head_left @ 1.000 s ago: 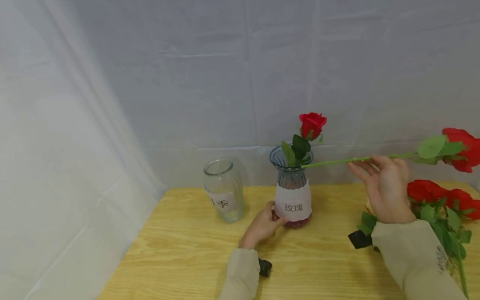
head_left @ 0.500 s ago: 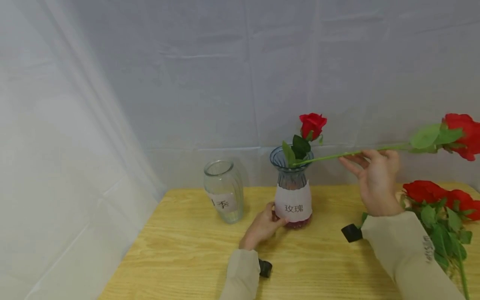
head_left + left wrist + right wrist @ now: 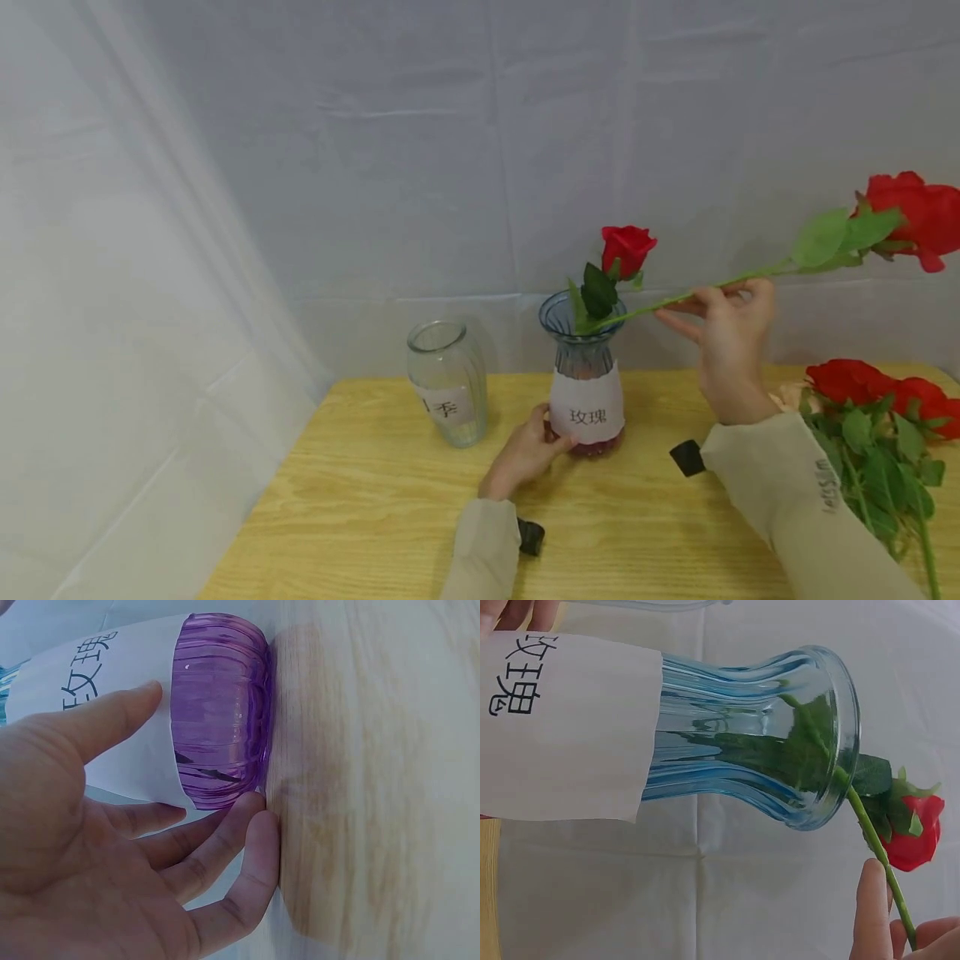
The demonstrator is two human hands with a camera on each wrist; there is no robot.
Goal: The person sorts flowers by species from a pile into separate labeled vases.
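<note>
A ribbed glass vase [image 3: 585, 358], blue at the neck and purple at the base [image 3: 221, 712], stands upright with a white paper label [image 3: 570, 727] round it. My left hand [image 3: 525, 454] holds its lower part, thumb on the label and fingers along the other side. One red rose [image 3: 627, 252] stands in the vase. My right hand [image 3: 735, 350] pinches the green stem [image 3: 870, 825] of a second red rose [image 3: 915, 217], whose bloom slants up to the right. That stem's lower end is inside the vase's mouth.
A clear glass vase [image 3: 447, 383] with a paper label stands left of the blue one. Several red flowers [image 3: 885, 396] with leafy stems lie at the table's right side, a pale bloom [image 3: 789, 396] beside them. A white sheet [image 3: 405, 167] hangs behind the wooden table [image 3: 360, 500].
My right hand has moved left and up, tilting the rose so its bloom rises. The stem's end has gone from the vase's rim into its mouth. My left hand stays put.
</note>
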